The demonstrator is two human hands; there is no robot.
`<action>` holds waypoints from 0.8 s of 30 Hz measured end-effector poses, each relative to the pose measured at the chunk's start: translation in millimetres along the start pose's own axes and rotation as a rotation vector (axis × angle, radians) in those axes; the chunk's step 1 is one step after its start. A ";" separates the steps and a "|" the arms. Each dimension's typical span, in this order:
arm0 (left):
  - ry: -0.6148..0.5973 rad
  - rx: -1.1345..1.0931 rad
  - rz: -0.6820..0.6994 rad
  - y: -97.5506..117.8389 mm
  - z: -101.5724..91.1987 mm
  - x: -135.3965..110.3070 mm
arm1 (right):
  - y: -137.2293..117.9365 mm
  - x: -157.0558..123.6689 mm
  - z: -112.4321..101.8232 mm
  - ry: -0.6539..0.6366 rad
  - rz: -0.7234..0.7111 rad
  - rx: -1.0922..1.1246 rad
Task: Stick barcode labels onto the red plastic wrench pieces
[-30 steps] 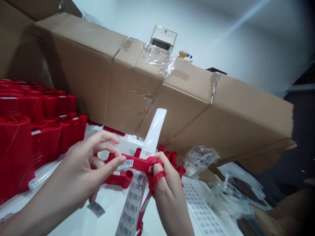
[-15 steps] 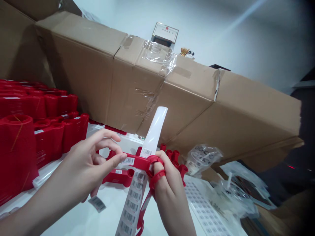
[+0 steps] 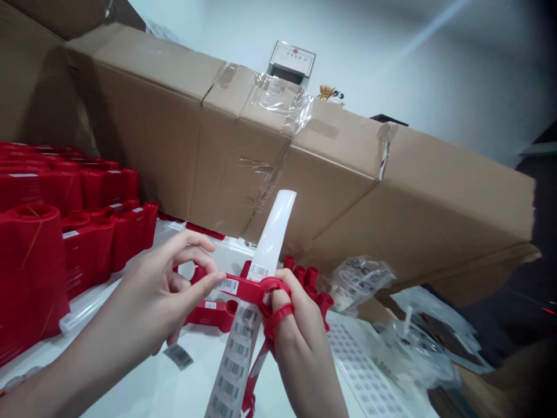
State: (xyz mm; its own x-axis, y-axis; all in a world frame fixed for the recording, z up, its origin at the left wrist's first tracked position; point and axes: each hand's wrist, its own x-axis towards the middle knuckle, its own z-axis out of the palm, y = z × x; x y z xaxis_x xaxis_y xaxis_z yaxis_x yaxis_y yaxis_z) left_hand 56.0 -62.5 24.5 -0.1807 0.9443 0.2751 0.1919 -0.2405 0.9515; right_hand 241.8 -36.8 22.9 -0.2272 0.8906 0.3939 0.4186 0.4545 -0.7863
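A red plastic piece with ringed ends (image 3: 248, 288) is held crosswise between my hands, a white barcode label (image 3: 228, 285) on its flat middle. My right hand (image 3: 296, 325) grips its right end, a red loop around one finger. At its left part, my left hand (image 3: 174, 290) pinches with thumb and index finger, the thumb at the label's edge. Behind the piece runs a long strip of barcode labels (image 3: 235, 348), its upper end bare white and curled. Below my left hand's lower fingers is another barcode label (image 3: 178, 356); whether it sticks to a finger I cannot tell.
Stacked red pieces (image 3: 91, 249) fill the left. Another labelled red piece (image 3: 211, 313) lies on the white table (image 3: 130, 389). A cardboard wall (image 3: 243, 174) closes off the back. A label sheet (image 3: 361, 366) and clear plastic bags (image 3: 418, 354) lie at the right.
The label below my left hand has shifted slightly right and up, together with the lower fingers. Otherwise both hands keep nearly the same hold on the red piece.
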 end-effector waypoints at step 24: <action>-0.028 0.473 0.032 -19.1 4.2 18.2 | -0.4 2.2 7.5 0.082 -0.033 0.011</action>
State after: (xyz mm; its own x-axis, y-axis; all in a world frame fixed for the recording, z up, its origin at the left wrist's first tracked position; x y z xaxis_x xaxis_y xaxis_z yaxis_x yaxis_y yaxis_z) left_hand 53.0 -39.8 10.8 -0.1426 0.9452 0.2936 0.6161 -0.1474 0.7738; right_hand 234.6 -35.1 20.5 -0.1680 0.8733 0.4572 0.4021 0.4842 -0.7771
